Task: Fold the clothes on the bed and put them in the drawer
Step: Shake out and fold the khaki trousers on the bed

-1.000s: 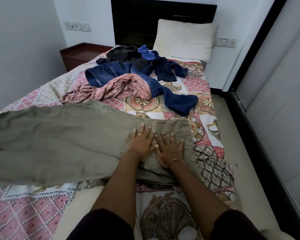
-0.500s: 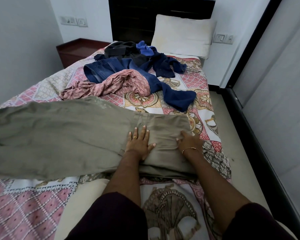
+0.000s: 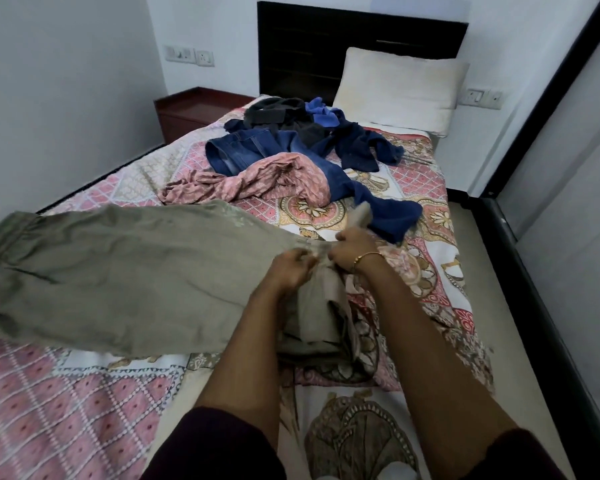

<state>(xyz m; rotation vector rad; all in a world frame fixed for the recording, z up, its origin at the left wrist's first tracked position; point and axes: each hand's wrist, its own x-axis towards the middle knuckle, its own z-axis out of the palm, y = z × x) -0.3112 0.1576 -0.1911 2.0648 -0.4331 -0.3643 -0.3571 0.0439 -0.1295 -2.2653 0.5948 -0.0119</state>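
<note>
Olive trousers (image 3: pixel 125 275) lie across the bed (image 3: pixel 66 403) in my one head view, their long axis running out to my left while the bunched right-hand end sits directly under my hands. My left hand (image 3: pixel 291 268) pinches the fabric at the far edge of that end, and my right hand (image 3: pixel 352 249), touching it on the right, grips a raised flap of the same cloth; both fists are closed on the garment. Because the length trails leftward, I judge the coming fold must carry this gathered end toward the left, with the left hand the nearer one to lead it. Beyond my hands, well apart toward the pillow (image 3: pixel 399 88), wait the pink cloth (image 3: pixel 257 181), the jeans (image 3: pixel 250 154) and the dark blue top (image 3: pixel 357 147), unfolded. I can see no drawer for certain.
</note>
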